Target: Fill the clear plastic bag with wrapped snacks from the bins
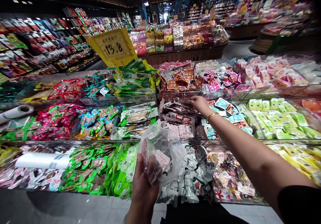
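My left hand [144, 180] is closed on a clear plastic bag [173, 150], held up over the front bins. Inside the bag a pale pink packet [162, 159] shows through, along with darker packets. My right hand [200, 104], with a gold bangle [212, 117] at the wrist, reaches into the middle row. Its fingers are bent together at the right edge of a bin of dark brown snack packets [177, 112]. Whatever is between those fingertips is too small to make out. Silver-white packets [190, 180] lie below the bag.
Clear dividers [258, 125] split the display into bins of wrapped snacks. A yellow price sign [114, 47] reading 13.8 stands at the back. Rolls of plastic bags [42, 159] lie on the left. Blue-white packets [229, 112] are beside my right forearm.
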`<state>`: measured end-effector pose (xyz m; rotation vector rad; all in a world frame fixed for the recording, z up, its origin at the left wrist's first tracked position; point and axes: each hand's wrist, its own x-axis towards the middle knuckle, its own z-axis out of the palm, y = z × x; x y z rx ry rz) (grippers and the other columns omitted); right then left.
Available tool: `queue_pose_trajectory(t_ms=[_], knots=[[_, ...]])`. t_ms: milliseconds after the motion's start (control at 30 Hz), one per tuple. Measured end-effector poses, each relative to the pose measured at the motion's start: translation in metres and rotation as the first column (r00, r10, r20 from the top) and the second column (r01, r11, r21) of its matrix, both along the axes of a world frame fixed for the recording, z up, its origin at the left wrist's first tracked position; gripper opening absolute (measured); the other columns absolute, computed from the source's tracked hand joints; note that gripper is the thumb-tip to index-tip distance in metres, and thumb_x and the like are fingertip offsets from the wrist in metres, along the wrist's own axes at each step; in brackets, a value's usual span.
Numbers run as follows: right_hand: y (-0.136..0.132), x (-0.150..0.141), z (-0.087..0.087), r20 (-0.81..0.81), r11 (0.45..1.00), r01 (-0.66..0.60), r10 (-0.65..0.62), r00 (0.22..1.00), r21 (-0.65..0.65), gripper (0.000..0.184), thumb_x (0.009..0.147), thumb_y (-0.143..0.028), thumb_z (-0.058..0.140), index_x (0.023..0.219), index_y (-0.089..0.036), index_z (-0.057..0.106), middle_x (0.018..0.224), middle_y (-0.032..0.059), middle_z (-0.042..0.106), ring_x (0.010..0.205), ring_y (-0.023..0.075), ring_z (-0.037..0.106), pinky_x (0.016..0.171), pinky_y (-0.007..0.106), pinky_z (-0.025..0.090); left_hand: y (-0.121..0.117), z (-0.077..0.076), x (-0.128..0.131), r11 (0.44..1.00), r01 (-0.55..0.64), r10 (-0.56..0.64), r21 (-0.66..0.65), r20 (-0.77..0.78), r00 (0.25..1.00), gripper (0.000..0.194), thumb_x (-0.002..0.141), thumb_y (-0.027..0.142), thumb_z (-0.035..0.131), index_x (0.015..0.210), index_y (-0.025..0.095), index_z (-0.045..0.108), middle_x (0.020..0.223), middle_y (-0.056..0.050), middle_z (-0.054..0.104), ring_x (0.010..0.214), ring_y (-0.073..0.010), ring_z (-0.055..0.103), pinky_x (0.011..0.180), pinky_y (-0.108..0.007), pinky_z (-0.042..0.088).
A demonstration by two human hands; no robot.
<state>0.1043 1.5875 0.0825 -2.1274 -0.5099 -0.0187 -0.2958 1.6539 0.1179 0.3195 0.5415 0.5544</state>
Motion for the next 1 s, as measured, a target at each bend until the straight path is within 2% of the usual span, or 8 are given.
queue_pose_trajectory(t_ms=[133, 267, 367, 467, 567, 767, 867, 1000], knots=[[-0.010, -0.011, 0.017, 0.090, 0.997, 0.034, -0.040, 0.995, 0.067, 0.017, 0.084, -0.032, 0.067, 0.087, -0.018, 0.077, 0.096, 0.0089, 0.076, 0.092, 0.0251, 0.065, 0.078, 0.033, 0.046, 0.003, -0.002, 0.000, 1.000, 0.016, -0.017, 0.016, 0.051, 0.999, 0.033, 0.103, 0.037, 0.049, 0.133, 0.030, 0.062, 0.053, 0.008, 0.033, 0.038, -0.0057, 0.033, 0.038, -0.016, 0.027], [-0.034, -0.037, 0.043, -0.036, 0.910, 0.002, 0.014, 0.999, 0.416, 0.036, 0.078, -0.051, 0.072, 0.075, -0.015, 0.070, 0.069, 0.0040, 0.068, 0.063, 0.0166, 0.059, 0.059, 0.028, 0.044, 0.006, 0.003, -0.001, 1.000, 0.018, -0.019, 0.026, 0.038, 0.999, 0.034, 0.103, 0.037, 0.048, 0.135, 0.032, 0.060, 0.054, 0.008, 0.031, 0.039, -0.0062, 0.034, 0.038, -0.016, 0.026], [-0.057, -0.075, 0.054, -0.160, 0.850, -0.046, 0.152, 0.975, 0.525, 0.041, 0.069, -0.055, 0.080, 0.068, -0.017, 0.064, 0.060, 0.0001, 0.061, 0.052, 0.0119, 0.051, 0.050, 0.025, 0.038, 0.007, 0.007, -0.002, 0.999, 0.021, -0.022, 0.028, 0.040, 0.999, 0.036, 0.106, 0.036, 0.042, 0.137, 0.031, 0.059, 0.054, 0.008, 0.031, 0.039, -0.0066, 0.035, 0.039, -0.017, 0.025], [-0.074, -0.120, 0.055, -0.243, 0.874, -0.137, 0.276, 0.930, 0.467, 0.039, 0.072, -0.054, 0.080, 0.069, -0.018, 0.065, 0.060, -0.0002, 0.061, 0.052, 0.0119, 0.052, 0.050, 0.025, 0.039, 0.007, 0.008, -0.003, 0.999, 0.022, -0.023, 0.027, 0.053, 0.998, 0.038, 0.107, 0.035, 0.037, 0.138, 0.028, 0.059, 0.053, 0.008, 0.032, 0.038, -0.0064, 0.034, 0.038, -0.017, 0.022], [-0.077, -0.164, 0.045, -0.231, 0.897, -0.350, 0.413, 0.881, 0.269, 0.035, 0.082, -0.050, 0.072, 0.068, -0.018, 0.068, 0.066, 0.0023, 0.065, 0.060, 0.0150, 0.059, 0.057, 0.027, 0.044, 0.007, 0.008, -0.004, 0.999, 0.038, -0.041, 0.038, 0.066, 0.997, 0.040, 0.108, 0.034, 0.033, 0.140, 0.030, 0.057, 0.052, 0.008, 0.034, 0.037, -0.0063, 0.032, 0.037, -0.017, 0.019], [-0.042, -0.228, 0.014, -0.174, 0.795, -0.606, 0.594, 0.786, -0.025, 0.026, 0.093, -0.035, 0.061, 0.078, -0.021, 0.076, 0.078, 0.0041, 0.072, 0.072, 0.0183, 0.065, 0.067, 0.030, 0.046, 0.004, 0.010, -0.005, 0.997, 0.065, -0.067, 0.032, 0.066, 0.996, 0.035, 0.106, 0.035, 0.041, 0.134, 0.027, 0.061, 0.052, 0.009, 0.033, 0.037, -0.0067, 0.035, 0.038, -0.016, 0.026], [-0.023, -0.231, 0.008, -0.223, 0.732, -0.680, 0.660, 0.718, -0.024, 0.020, 0.090, -0.036, 0.067, 0.100, -0.024, 0.080, 0.097, 0.0050, 0.078, 0.085, 0.0220, 0.070, 0.077, 0.033, 0.050, 0.005, 0.009, -0.008, 0.997, 0.077, -0.079, 0.024, 0.080, 0.994, 0.033, 0.103, 0.034, 0.050, 0.134, 0.029, 0.060, 0.052, 0.009, 0.034, 0.037, -0.0069, 0.035, 0.036, -0.015, 0.026], [0.003, -0.196, 0.019, -0.097, 0.824, -0.563, 0.557, 0.825, -0.058, 0.020, 0.091, -0.035, 0.066, 0.101, -0.024, 0.080, 0.109, 0.0081, 0.077, 0.101, 0.0262, 0.069, 0.090, 0.040, 0.050, 0.008, 0.008, -0.013, 0.997, 0.076, -0.076, 0.000, 0.108, 0.991, 0.036, 0.100, 0.034, 0.057, 0.136, 0.031, 0.060, 0.052, 0.009, 0.037, 0.037, -0.0065, 0.035, 0.036, -0.014, 0.029]])
